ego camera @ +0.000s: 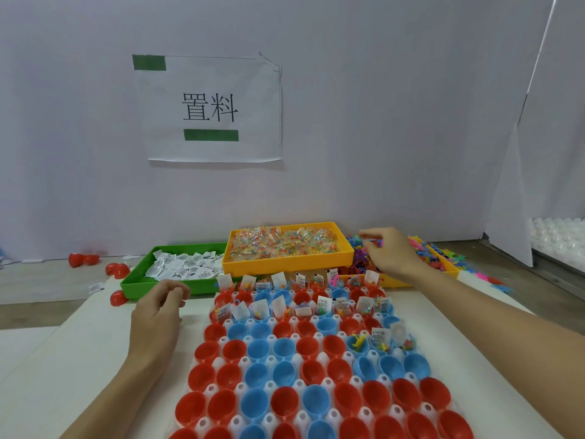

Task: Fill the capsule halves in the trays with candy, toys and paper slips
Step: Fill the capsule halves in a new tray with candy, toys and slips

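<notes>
Head camera view: a person is sitting at a white table (79, 359), working over a white tray (221, 342) of red and blue capsule halves (286, 372). The right hand (391, 253) is reaching into a pile of small coloured plastic toys (361, 263) in a yellow bin (451, 269) at the far right, its fingertips pinching at the toys. The left hand (158, 312) is hovering just left of the tray, fingers loosely curled and holding nothing visible. The far rows of halves are already holding candy packets, toys and paper slips, while the near rows are lying empty. Behind the tray, an orange bin (285, 264) is holding wrapped candy (281, 240) and a green bin (133, 280) is holding folded paper slips (186, 266). A paper sign (212, 109) is hanging on the wall.
</notes>
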Available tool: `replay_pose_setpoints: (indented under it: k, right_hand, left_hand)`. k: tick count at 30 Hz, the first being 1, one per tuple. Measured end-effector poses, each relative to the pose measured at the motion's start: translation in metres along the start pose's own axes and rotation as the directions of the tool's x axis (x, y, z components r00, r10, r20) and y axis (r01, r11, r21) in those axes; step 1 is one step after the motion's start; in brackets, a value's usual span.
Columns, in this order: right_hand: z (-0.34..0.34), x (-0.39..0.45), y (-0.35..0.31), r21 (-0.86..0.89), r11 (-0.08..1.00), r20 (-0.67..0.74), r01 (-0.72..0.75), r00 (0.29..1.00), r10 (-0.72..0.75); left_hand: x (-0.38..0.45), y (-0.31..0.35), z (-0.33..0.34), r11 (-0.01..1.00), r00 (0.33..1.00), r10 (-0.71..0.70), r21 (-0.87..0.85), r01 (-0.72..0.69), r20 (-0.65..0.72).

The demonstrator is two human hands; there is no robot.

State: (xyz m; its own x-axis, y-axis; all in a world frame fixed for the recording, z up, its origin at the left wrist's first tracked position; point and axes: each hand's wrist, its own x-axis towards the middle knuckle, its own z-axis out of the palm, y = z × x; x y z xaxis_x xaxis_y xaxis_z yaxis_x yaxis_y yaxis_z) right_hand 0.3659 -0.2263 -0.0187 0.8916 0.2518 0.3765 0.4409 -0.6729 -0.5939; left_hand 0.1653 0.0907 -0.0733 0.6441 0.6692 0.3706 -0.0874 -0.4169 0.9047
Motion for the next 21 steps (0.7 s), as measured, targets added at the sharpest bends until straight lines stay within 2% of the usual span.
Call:
replay_pose_setpoints:
  k: [4, 7, 10, 15, 21]
  right_hand:
    - [-0.013, -0.020, -0.008, 0.200, 0.978, -0.193, 0.050, 0.981, -0.011]
    - [-0.022, -0.048, -0.017, 0.329, 0.941, -0.237, 0.079, 0.972, 0.001]
    - [-0.028, -0.083, -0.026, 0.447, 0.889, -0.180, 0.098, 0.984, -0.018]
    - [-0.033, -0.115, -0.041, 0.339, 0.931, -0.025, 0.137, 0.990, -0.137]
    - [-0.033, -0.123, -0.046, 0.428, 0.901, 0.059, 0.076, 0.992, -0.112]
  left_hand:
    - [0.000, 0.001, 0.000, 1.000, 1.000, -0.006, 0.003, 0.006, 0.000]
    - [-0.001, 0.001, 0.000, 1.000, 1.000, -0.008, 0.002, 0.008, 0.005]
    - [-0.001, 0.001, -0.001, 1.000, 1.000, -0.008, 0.006, 0.008, 0.009]
    - [-0.004, 0.002, 0.000, 1.000, 1.000, 0.018, 0.021, -0.018, 0.019]
    - [-0.011, 0.029, 0.000, 0.995, 0.992, 0.104, 0.002, -0.104, 0.068]
